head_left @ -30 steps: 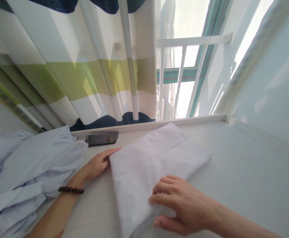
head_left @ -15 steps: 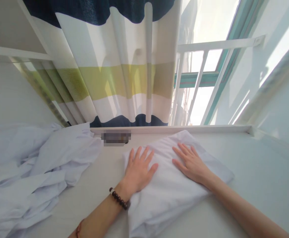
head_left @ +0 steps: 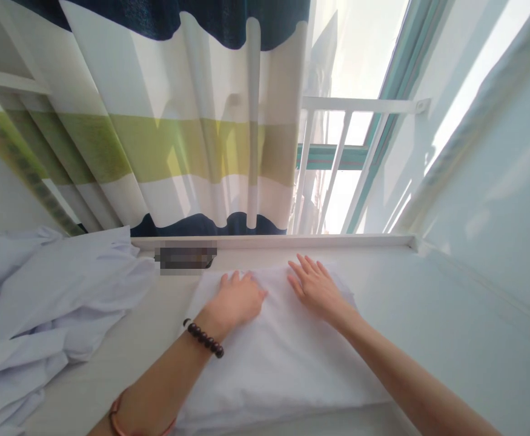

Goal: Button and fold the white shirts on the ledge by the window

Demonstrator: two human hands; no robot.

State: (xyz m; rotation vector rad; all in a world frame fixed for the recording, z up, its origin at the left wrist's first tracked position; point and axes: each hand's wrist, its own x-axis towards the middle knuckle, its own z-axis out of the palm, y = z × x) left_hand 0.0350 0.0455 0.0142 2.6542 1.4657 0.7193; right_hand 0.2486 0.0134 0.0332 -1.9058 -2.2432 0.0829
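A folded white cloth (head_left: pixel 274 363) lies on the white table (head_left: pixel 450 339) in front of me. Both palms rest on its far half. My left hand (head_left: pixel 237 298), with a dark bead bracelet at the wrist, lies flat with fingers stretched toward the far edge. My right hand (head_left: pixel 314 286) lies flat beside it, fingers spread, pressing on the cloth. Neither hand holds anything.
A heap of crumpled pale blue-white garments (head_left: pixel 42 303) covers the table's left side. A dark phone-like object (head_left: pixel 185 257), blurred out, lies by the raised back rim (head_left: pixel 292 241). Behind hang a striped curtain (head_left: pixel 178 133) and a window with white bars (head_left: pixel 332 163).
Both hands have slid farther away along the folded cloth toward the back rim. The cloth now lies squarer to me and flatter.
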